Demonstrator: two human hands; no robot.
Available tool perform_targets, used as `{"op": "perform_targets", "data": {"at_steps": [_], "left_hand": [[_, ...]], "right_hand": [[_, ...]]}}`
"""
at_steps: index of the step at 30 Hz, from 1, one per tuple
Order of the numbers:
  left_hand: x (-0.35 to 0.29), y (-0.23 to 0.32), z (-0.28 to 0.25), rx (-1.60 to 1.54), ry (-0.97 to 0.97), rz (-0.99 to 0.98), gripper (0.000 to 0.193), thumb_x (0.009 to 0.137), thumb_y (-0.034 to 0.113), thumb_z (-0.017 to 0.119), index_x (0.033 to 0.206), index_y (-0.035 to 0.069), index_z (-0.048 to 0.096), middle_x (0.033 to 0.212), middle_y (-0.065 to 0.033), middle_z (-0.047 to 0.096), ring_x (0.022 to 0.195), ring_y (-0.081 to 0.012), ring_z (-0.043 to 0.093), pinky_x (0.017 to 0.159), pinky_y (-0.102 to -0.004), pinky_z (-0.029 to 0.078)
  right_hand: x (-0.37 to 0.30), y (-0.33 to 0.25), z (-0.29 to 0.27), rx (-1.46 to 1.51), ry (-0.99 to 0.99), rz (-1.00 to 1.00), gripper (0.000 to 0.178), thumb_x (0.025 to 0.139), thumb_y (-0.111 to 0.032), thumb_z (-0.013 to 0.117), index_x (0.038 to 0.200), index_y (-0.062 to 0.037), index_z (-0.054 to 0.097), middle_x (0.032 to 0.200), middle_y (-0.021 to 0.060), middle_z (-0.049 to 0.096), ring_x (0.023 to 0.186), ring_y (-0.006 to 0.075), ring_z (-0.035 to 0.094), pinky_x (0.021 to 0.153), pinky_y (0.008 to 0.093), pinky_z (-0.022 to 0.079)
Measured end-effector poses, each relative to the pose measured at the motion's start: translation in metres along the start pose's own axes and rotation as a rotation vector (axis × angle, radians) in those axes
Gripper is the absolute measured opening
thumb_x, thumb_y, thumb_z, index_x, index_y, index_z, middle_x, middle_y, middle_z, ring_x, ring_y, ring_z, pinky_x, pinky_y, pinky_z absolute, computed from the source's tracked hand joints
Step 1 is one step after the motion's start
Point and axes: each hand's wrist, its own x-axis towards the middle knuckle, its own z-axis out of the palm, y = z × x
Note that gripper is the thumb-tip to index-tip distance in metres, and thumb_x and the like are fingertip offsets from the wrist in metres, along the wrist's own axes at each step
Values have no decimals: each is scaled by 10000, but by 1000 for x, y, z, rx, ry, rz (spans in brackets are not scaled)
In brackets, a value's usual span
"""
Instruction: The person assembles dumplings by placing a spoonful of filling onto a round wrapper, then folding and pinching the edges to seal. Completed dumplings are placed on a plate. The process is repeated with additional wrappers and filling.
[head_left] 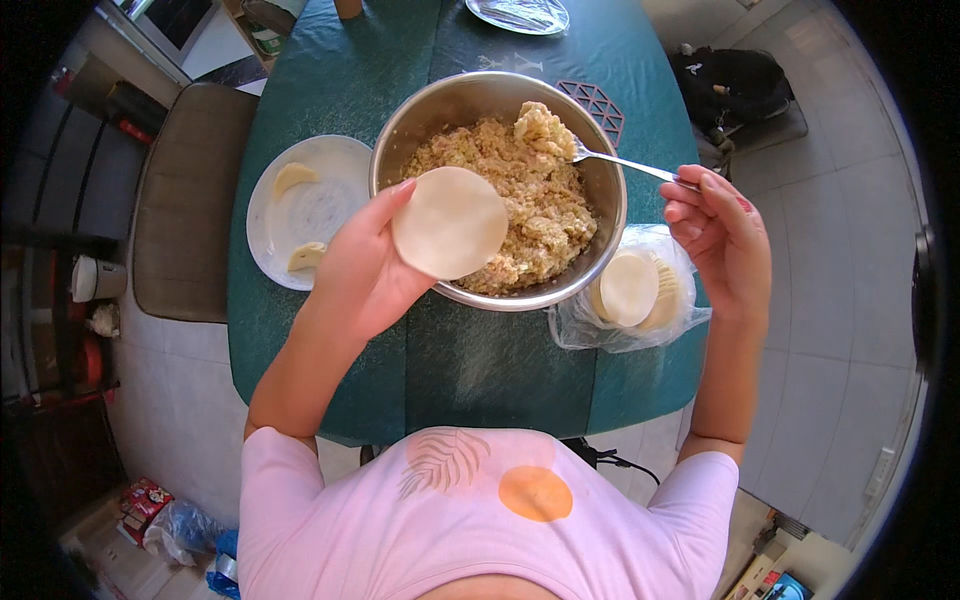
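Observation:
A round, pale dumpling wrapper (450, 224) lies flat across the fingers of my left hand (366, 262), its thumb on the wrapper's edge, over the near left rim of a steel mixing bowl (612, 240). Minced filling (480, 150) fills much of the bowl. My right hand (722, 222) pinches the handle of a metal fork (630, 163) right of the bowl. On the fork's end sits a lump of filling (544, 130), above the rest. Below that hand, a stack of round wrappers (630, 288) lies in a clear plastic bag (585, 330).
A white plate (262, 215) with two folded dumplings (295, 178) stands left of the bowl on the green table (480, 370). Behind the bowl are a dark geometric trivet (598, 108) and a plastic-covered plate (518, 12). A brown bench (190, 200) stands at the left.

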Motion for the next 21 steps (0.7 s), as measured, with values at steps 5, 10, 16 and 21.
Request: {"op": "perform_targets", "data": {"at_steps": [5, 10, 16, 21], "left_hand": [[22, -6, 8, -51, -172, -111, 435, 1009, 241, 280, 1341, -35, 335, 1332, -192, 462, 1236, -314, 472, 1060, -474, 373], [24, -10, 6, -180, -320, -177, 460, 1010, 287, 265, 1350, -15, 335, 1339, -185, 459, 1249, -310, 462, 1060, -476, 369], [17, -12, 18, -50, -216, -142, 465, 1015, 308, 256, 1360, 4, 329, 1328, -175, 469, 1245, -297, 468, 1056, -478, 373], [16, -12, 16, -28, -173, -156, 464, 1019, 313, 244, 1361, 10, 327, 1320, -165, 476, 1239, -289, 475, 1050, -470, 385]], "right_hand": [[-11, -12, 16, -123, -32, -45, 275, 971, -144, 458, 1091, 66, 588, 954, 205, 681, 772, 217, 689, 654, 238, 523], [-34, -8, 49, -599, -62, -247, 179, 932, -44, 503, 1032, 30, 631, 915, 145, 688, 777, 215, 681, 613, 263, 484], [-48, -9, 62, -1245, -481, -708, 244, 762, -2, 628, 1003, 36, 630, 949, 183, 649, 845, 281, 658, 672, 324, 504], [-52, -5, 61, -1325, -498, -825, 303, 711, -24, 660, 1009, 28, 633, 947, 180, 648, 840, 283, 662, 631, 331, 496]]}}
